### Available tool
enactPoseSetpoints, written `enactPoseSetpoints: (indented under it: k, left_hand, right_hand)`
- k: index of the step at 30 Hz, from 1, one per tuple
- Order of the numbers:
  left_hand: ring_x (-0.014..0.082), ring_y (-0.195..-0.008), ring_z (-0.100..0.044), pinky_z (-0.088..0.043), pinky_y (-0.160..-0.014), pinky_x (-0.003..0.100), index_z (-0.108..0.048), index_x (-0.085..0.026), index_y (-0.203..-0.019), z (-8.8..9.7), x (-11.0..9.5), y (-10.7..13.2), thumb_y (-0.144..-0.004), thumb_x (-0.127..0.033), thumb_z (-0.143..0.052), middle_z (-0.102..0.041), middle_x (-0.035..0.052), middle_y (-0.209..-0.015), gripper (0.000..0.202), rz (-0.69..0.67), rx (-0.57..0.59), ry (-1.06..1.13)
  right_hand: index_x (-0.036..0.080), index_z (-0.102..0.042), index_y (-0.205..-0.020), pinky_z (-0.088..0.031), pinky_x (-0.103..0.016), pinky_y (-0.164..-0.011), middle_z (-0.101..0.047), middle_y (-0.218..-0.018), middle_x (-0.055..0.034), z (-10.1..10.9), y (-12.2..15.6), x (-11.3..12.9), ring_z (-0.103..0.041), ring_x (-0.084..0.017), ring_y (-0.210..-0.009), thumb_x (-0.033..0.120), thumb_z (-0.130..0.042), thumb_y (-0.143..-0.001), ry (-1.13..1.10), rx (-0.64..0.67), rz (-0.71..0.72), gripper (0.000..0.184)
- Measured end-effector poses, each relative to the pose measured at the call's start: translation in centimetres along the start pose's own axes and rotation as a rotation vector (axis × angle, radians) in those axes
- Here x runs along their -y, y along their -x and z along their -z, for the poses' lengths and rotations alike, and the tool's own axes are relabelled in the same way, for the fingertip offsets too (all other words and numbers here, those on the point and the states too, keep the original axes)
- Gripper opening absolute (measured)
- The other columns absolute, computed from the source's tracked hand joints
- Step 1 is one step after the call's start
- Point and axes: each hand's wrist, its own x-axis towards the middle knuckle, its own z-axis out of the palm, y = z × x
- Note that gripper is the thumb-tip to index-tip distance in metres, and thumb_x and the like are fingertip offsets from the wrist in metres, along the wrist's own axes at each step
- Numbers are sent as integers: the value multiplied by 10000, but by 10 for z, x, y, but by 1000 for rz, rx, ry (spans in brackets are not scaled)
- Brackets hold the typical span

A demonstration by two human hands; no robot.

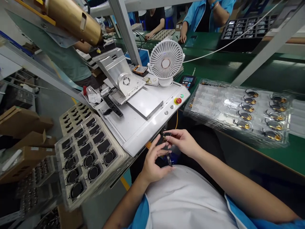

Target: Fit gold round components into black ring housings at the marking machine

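From the head camera, the right hand (pixel 183 143) pinches a small dark component (pixel 167 135) between thumb and fingertips, a firm grip, just beside the front edge of a white bench machine (pixel 143 128) with a red emergency stop button (pixel 178 100). The left hand (pixel 153 160) curves near it beside a narrow dark strip (pixel 169 160); whether its grip holds the strip cannot be told. A clear blister tray (pixel 238 109) of gold-and-black coiled parts lies on the green surface (pixel 238 68) to the right, and a tray of black parts (pixel 88 152) lies to the left.
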Motion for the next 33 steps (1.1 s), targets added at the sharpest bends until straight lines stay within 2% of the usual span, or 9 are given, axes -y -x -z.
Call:
enactPoseSetpoints:
  k: [4, 10, 12, 14, 17, 20, 23, 26, 33]
  left_hand:
    - [289, -1046, -783, -643, -974, 457, -505, -272, -1473, 6, 2, 0, -690, -251, -939, -203, 254, -1713, 895, -1, 18, 31]
    - [302, -1131, -755, -634, -994, 473, -436, -270, -1510, 14, 0, 2, -766, -223, -864, -352, 229, -1667, 859, -44, 143, -296]
    - [307, -1189, -729, -612, -1031, 493, -409, -283, -1524, 15, -1, 2, -790, -182, -827, -383, 210, -1657, 851, -33, 192, -369]
    - [308, -1194, -727, -605, -1038, 498, -406, -296, -1526, 15, -1, 2, -780, -171, -833, -375, 206, -1662, 869, -40, 192, -313]
    - [299, -1152, -748, -610, -1023, 470, -511, -275, -1454, 12, 3, 2, -749, -210, -883, -392, 214, -1650, 799, -9, 59, -33]
    - [290, -1173, -737, -599, -1036, 441, -648, -216, -1289, 9, 7, -1, -775, -305, -885, -672, 178, -1397, 573, 68, -154, 261]
    - [271, -1123, -758, -616, -996, 394, -714, -194, -1172, 7, 10, -3, -728, -411, -915, -787, 142, -1179, 533, 126, -283, 413]
    - [246, -1067, -778, -629, -956, 356, -739, -225, -1180, 6, 11, -3, -668, -394, -955, -792, 125, -1196, 580, 139, -322, 482]
    - [232, -1048, -790, -658, -890, 312, -763, -319, -1203, 5, 13, 1, -651, -266, -970, -803, 62, -1196, 592, 56, -296, 495]
  right_hand:
    - [146, -713, -835, -593, -293, -537, -698, -660, -6, 0, 3, 4, -648, -146, -521, 454, -937, -619, 42, -36, -55, 438]
    - [126, -726, -816, -612, -280, -603, -726, -675, -33, 2, 3, 3, -700, -166, -584, 402, -998, -512, 72, -14, -120, 493]
    - [126, -726, -823, -612, -284, -616, -737, -693, -44, 4, 4, 2, -709, -170, -605, 436, -992, -529, 65, -3, -119, 503]
    - [134, -703, -789, -585, -269, -580, -712, -651, -27, 4, 5, 1, -674, -146, -565, 498, -962, -579, 47, -29, -103, 493]
    - [151, -645, -710, -484, -214, -491, -621, -564, 29, 3, 7, 0, -549, -84, -478, 505, -948, -607, 9, -68, -93, 478]
    - [144, -642, -678, -441, -196, -493, -631, -616, 21, 0, 10, -1, -524, -71, -517, 429, -962, -594, -9, -23, -148, 436]
    - [142, -645, -679, -470, -208, -535, -671, -670, -5, -6, 14, -2, -574, -89, -562, 393, -965, -571, -50, 22, -246, 421]
    - [156, -602, -680, -485, -220, -549, -677, -661, -2, -18, 20, -3, -584, -92, -546, 359, -965, -544, -109, 27, -292, 438]
    - [197, -514, -752, -407, -192, -526, -599, -616, 62, -40, 28, 0, -534, -77, -552, 201, -863, -571, -52, -48, -148, 393]
